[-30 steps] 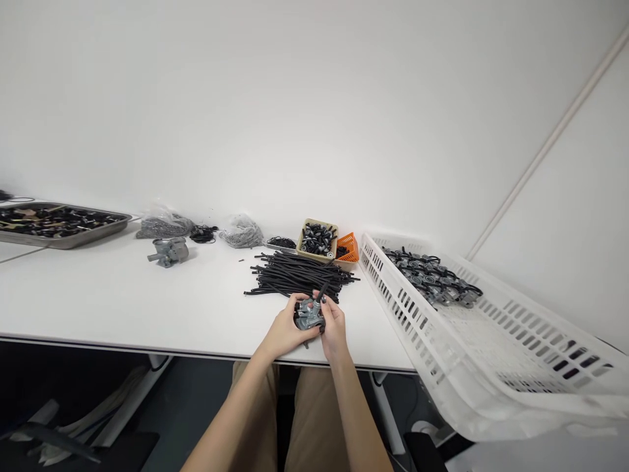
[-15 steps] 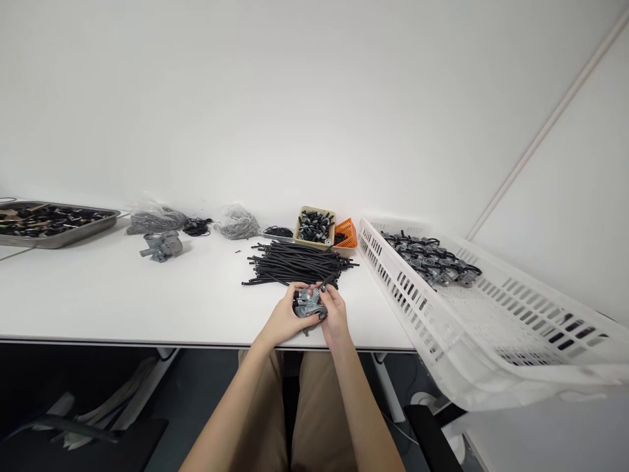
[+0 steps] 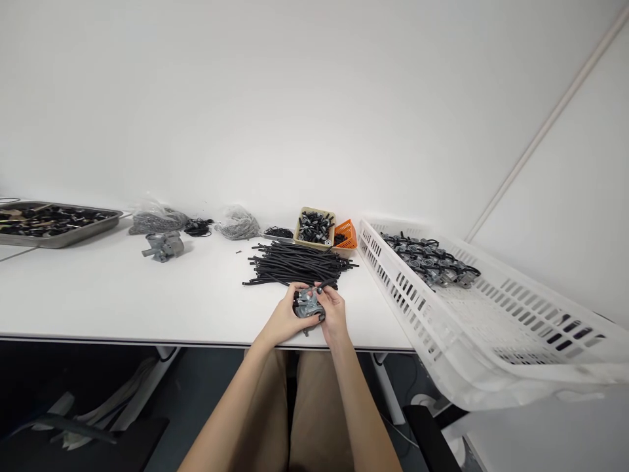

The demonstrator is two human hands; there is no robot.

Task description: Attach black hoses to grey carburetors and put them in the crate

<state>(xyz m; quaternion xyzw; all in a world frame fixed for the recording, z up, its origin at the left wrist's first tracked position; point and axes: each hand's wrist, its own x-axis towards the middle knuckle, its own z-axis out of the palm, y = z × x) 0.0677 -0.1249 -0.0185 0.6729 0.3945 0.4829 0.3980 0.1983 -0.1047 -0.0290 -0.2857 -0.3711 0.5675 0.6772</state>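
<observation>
Two hands meet at the near edge of the white bench (image 3: 98, 295), both closed on one small grey metal part (image 3: 308, 305): the left hand (image 3: 284, 321) cups it from the side and below, the right hand (image 3: 334, 317) pinches it from the other side, its grip also on a short black tube (image 3: 325, 284) that rises from the part's top. The part is cast, knobby, dull grey with black fittings. Just behind it lies one loose heap of many thin black rubber tubes (image 3: 295, 263), straight and matte, too many to count. Behind those stand two small baskets, one beige (image 3: 315, 227) holding black pieces, one orange (image 3: 346, 233). Two crinkled clear bags (image 3: 238, 223) of greyish bits lie further left, with one more grey cast part (image 3: 164, 246) lying alone near them. One steel tray (image 3: 54, 221) sits at the far left. One white slotted plastic crate (image 3: 491, 328) to the right holds a cluster of finished grey parts with black tubes.
</observation>
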